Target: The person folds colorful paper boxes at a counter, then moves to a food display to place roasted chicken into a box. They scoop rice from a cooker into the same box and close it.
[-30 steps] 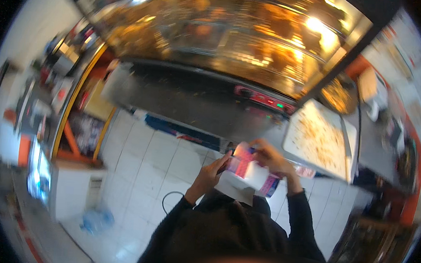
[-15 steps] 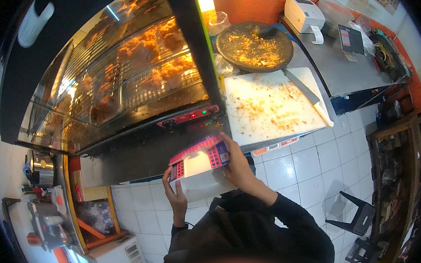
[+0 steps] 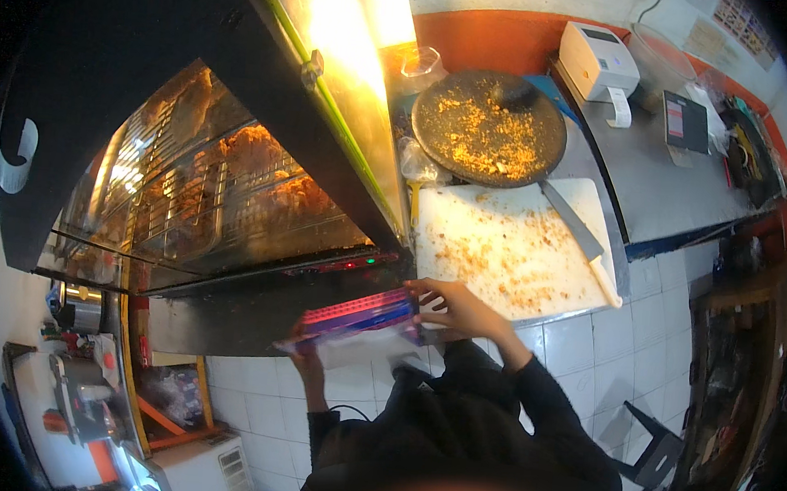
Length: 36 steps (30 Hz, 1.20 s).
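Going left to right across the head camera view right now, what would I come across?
Metal pot, the person's left hand, pink and blue box, right hand, pale-handled knife, dark rectangular panel.

Far right: white printer (image 3: 596,63) on a metal surface (image 3: 671,194). Crumb-strewn cutting board (image 3: 559,289), knife (image 3: 580,237) along its right side; round dark dish (image 3: 549,129) beyond. Dark-framed display case (image 3: 124,53) at left.

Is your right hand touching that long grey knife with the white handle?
Apart. The head view shows the crumb-strewn white cutting board between the right hand and the grey knife.
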Available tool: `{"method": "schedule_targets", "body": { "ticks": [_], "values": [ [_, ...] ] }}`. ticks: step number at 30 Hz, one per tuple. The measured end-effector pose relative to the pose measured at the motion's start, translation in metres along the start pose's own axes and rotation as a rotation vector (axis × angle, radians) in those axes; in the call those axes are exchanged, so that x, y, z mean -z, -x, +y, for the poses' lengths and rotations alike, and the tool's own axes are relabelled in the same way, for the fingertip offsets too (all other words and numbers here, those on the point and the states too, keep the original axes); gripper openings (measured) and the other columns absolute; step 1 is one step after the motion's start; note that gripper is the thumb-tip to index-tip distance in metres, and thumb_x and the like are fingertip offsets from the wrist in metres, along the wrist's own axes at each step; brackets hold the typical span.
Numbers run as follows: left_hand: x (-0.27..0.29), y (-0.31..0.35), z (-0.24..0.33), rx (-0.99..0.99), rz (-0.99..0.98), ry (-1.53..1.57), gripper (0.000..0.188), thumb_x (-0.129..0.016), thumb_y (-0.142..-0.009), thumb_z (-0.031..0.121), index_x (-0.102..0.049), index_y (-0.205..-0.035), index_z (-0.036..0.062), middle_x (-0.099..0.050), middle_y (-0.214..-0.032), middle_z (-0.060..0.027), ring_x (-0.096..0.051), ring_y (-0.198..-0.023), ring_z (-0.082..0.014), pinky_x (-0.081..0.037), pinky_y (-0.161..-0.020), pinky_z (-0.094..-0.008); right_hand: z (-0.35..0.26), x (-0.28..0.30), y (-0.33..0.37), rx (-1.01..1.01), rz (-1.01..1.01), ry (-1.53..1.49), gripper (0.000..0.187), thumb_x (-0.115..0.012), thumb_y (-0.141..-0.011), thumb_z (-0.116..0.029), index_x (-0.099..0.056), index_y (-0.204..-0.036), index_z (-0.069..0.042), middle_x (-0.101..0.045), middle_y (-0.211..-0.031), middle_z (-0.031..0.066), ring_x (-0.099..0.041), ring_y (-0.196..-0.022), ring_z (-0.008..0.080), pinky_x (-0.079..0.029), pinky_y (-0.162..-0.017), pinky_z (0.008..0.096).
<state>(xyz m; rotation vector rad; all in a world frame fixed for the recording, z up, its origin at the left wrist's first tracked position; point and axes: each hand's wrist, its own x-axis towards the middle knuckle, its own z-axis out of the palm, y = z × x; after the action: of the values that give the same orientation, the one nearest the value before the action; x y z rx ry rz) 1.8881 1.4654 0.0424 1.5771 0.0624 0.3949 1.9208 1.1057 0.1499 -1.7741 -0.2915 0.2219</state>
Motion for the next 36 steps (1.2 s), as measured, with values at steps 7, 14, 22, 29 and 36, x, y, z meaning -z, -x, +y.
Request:
{"method": "schedule_targets", "body": {
  "ticks": [7,14,22,29,36],
  "values": [
    [0.023,-0.071,-0.013,0.080,0.210,-0.974,0.041,-0.068,-0.088,0.024,-0.060,-0.118,-0.0020,-0.065,-0.101,-0.0186,-0.062,-0.093,-0.0334,-0.048,-0.084,-0.0424,0.013,0.145,-0.208,0.248,0.499,0.092,0.020,-0.049,-0.095,-0.005,-0.069,-0.098,0.000,-0.072,-0.086,0.0085,-0.065,-0.077,0.0150,-0.052,-0.073,0.0289],
    [0.013,-0.067,-0.013,0.044,0.337,-0.808,0.053,-0.063,-0.085,0.006,-0.044,-0.134,-0.0014,-0.053,-0.125,-0.0230,-0.051,-0.119,-0.0381,-0.039,-0.101,-0.0467,0.111,0.215,-0.437,0.386,0.592,0.679,0.029,-0.047,-0.083,-0.001,-0.065,-0.107,0.001,-0.065,-0.105,0.0214,-0.062,-0.104,0.0344,-0.048,-0.092,0.0422],
    [-0.019,-0.065,0.028,0.011,0.482,-0.757,0.053,-0.056,-0.092,0.009,-0.036,-0.140,-0.0003,-0.044,-0.140,-0.0189,-0.041,-0.132,-0.0318,-0.032,-0.110,-0.0442,0.126,0.195,-0.401,0.422,0.535,0.896,0.060,-0.045,-0.088,-0.002,-0.037,-0.147,-0.013,-0.035,-0.148,0.0254,-0.041,-0.133,0.0391,-0.037,-0.109,0.0464],
    [-0.108,-0.140,0.148,-0.703,0.632,-0.634,0.051,-0.046,-0.099,0.027,-0.034,-0.143,0.0037,-0.033,-0.149,-0.0186,-0.028,-0.140,-0.0336,-0.021,-0.116,-0.0503,0.071,0.088,-0.217,0.760,0.520,0.266,0.047,-0.038,-0.094,0.004,-0.046,-0.140,0.000,-0.051,-0.135,0.0289,-0.048,-0.128,0.0409,-0.034,-0.110,0.0437],
    [-0.168,-0.209,0.172,-1.075,0.513,-0.796,0.059,-0.032,-0.099,0.051,-0.028,-0.152,0.0247,-0.013,-0.160,-0.0196,-0.008,-0.149,-0.0382,-0.002,-0.115,-0.0637,0.035,0.061,-0.239,0.195,0.777,-0.044,0.031,-0.068,-0.082,-0.016,-0.058,-0.099,0.007,-0.063,-0.097,0.0219,-0.058,-0.085,0.0262,-0.047,-0.081,0.0395]
  ]
}}
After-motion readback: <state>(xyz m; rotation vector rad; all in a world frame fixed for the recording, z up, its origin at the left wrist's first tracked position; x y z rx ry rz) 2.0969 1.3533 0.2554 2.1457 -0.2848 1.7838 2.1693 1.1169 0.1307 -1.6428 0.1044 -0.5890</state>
